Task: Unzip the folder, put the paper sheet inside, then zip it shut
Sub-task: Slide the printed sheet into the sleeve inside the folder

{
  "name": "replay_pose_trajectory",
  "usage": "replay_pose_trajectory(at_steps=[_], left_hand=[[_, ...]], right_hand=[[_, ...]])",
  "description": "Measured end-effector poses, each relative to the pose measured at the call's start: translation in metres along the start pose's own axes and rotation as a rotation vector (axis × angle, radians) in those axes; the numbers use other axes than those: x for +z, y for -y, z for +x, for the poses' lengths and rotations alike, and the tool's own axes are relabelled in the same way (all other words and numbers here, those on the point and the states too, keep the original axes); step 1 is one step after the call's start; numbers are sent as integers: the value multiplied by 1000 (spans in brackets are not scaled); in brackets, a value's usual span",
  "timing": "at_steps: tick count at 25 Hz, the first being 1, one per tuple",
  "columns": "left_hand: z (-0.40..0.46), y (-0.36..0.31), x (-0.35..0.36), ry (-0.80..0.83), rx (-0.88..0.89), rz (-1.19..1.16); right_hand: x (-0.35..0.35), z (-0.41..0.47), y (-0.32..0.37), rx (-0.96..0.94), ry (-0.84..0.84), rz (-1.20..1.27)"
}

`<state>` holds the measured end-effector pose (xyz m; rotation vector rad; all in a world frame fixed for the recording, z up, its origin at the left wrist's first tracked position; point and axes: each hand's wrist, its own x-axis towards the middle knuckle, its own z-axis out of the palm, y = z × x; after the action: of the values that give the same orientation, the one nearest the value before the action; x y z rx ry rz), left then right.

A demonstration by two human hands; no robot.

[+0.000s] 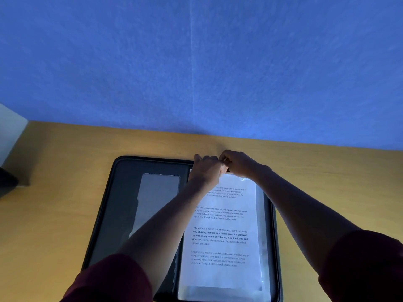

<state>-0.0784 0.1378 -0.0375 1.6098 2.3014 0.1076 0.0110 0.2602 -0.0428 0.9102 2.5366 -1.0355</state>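
The folder, a black zip-around case, lies spread open and flat on the yellow-brown desk, just in front of a blue felt partition. Its left-hand panel carries dark pockets and a clear window sleeve that looks empty. The left forearm crosses this panel on a slant, and the left hand sits at the far edge of the right-hand panel, curled into a loose fist with the fingers tucked under; it appears to be pinching something at that top edge, though what exactly lies between the fingertips cannot be made out.

Below and to the right of that hand lies the paper sheet, printed with short paragraphs, resting on the right-hand panel under what seems to be a clear plastic pocket (glare along the right side suggests a film over it). The sheet runs from the near edge up to the two hands, so its top edge meets the fingers there.

The right hand touches the left, its fingers bent and closed together on the same spot at the pocket's top; its grip is equally hidden.

By my reading, the unzipping is done and the sheet is in, or nearly in, its pocket. Left to do: finish seating it, fold the folder shut and run the zip around.
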Motion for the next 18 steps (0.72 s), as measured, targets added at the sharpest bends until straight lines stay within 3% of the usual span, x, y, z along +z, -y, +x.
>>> replay_pose_trajectory(at_steps=[12, 18], left_hand=[[-8, -3, 1, -44, -3, 4], [-12, 3, 4, -1, -21, -64]], right_hand=[[5, -12, -7, 23, 68, -162], [1, -27, -38, 67, -72, -132]])
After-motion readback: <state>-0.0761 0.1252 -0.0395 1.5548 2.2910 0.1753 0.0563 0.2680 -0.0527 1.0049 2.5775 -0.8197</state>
